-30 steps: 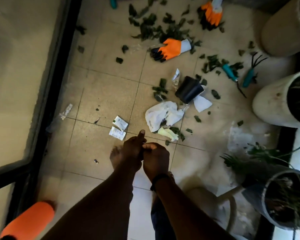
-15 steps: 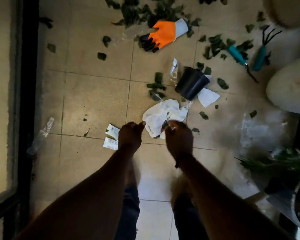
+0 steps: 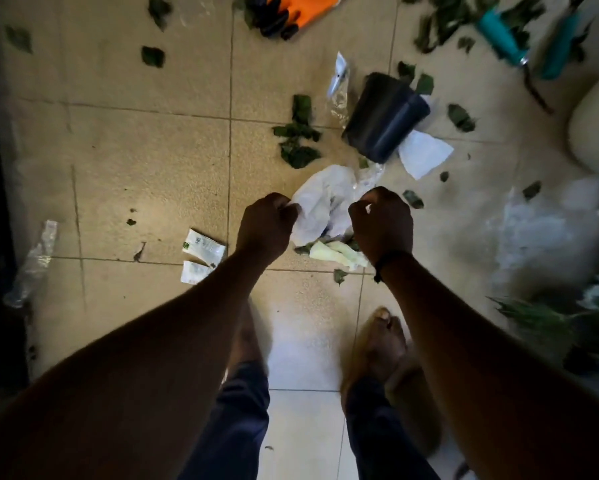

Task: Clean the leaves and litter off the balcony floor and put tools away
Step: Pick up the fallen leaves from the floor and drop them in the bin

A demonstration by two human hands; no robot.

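Note:
Torn green leaves point(image 3: 300, 140) and litter lie scattered over the beige floor tiles point(image 3: 145, 168). A crumpled white plastic bag point(image 3: 322, 199) lies in the middle, with a pale yellow scrap point(image 3: 339, 254) just below it. My left hand point(image 3: 265, 225) and my right hand point(image 3: 383, 221) hover over the bag's two sides as fists, apart from each other. Nothing shows in either fist. A tipped black pot point(image 3: 384, 116) lies on white paper point(image 3: 422, 154). An orange glove point(image 3: 301, 8) and two teal-handled tools point(image 3: 499, 36) lie at the top.
Two small white sachets point(image 3: 204, 245) lie left of my left hand. Clear wrappers lie by the dark door frame point(image 3: 36, 258) and beside the pot point(image 3: 339, 84). A pale planter point(image 3: 595, 126) and a leafy plant point(image 3: 547, 320) stand on the right. My bare foot point(image 3: 384, 341) stands below.
My hands were touching a second ago and have drawn apart into separate fists. The view has moved forward and down, closer to the white bag and the litter.

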